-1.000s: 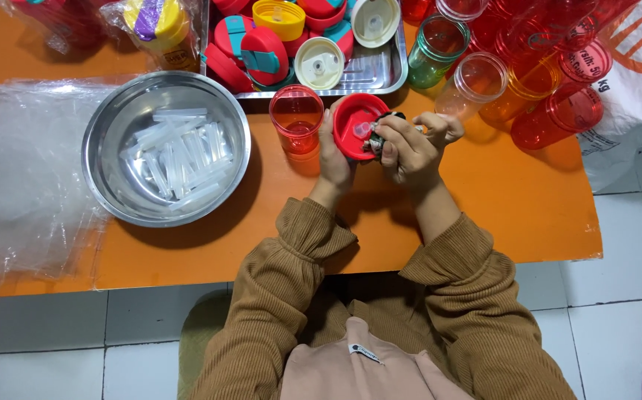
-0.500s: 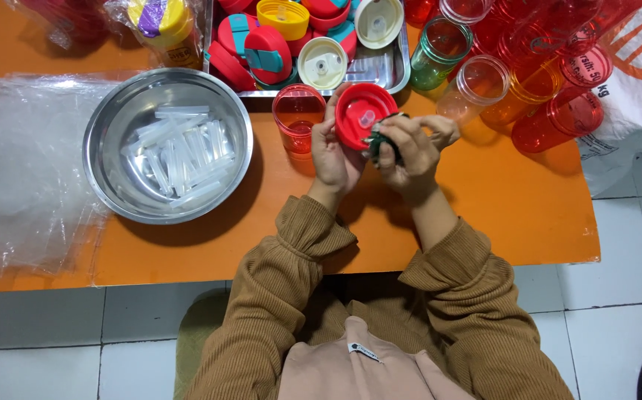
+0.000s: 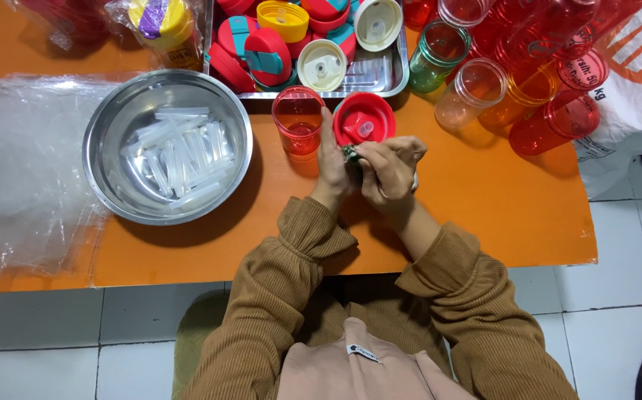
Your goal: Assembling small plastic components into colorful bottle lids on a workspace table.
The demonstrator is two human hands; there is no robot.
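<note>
the red lid [image 3: 365,118] lies on the orange table [image 3: 499,215] near the middle of its far edge, just in front of the steel tray [image 3: 380,74], with a small pale spout part on its face. the left hand [image 3: 333,159] rests against the lid's near-left rim, fingers fairly straight and narrow. the right hand [image 3: 391,167] is curled tight beside it, fingertips pinched on a small dark green piece [image 3: 350,155] held between the two hands; what exactly that piece is cannot be told. doing this well seems to call for steadying the lid with the left hand while the right keeps a light fingertip pinch, since so small a piece looks easy to drop or seat crooked.

touching the lid's left side stands a clear red cup [image 3: 297,118], upright and open. the tray behind holds more lids, red, yellow, cream and teal, smooth moulded plastic in round shapes. toward the far right corner clear tumblers [image 3: 528,81] in green, pink, orange and red crowd together, some tipped on their sides. left of the hands a round steel bowl [image 3: 167,155], shiny and shallow, holds a heap of clear narrow tubes or strips. crinkled clear plastic sheeting [image 3: 17,178] covers the table's left edge. the sleeves [image 3: 291,267] are ribbed brown knit.
</note>
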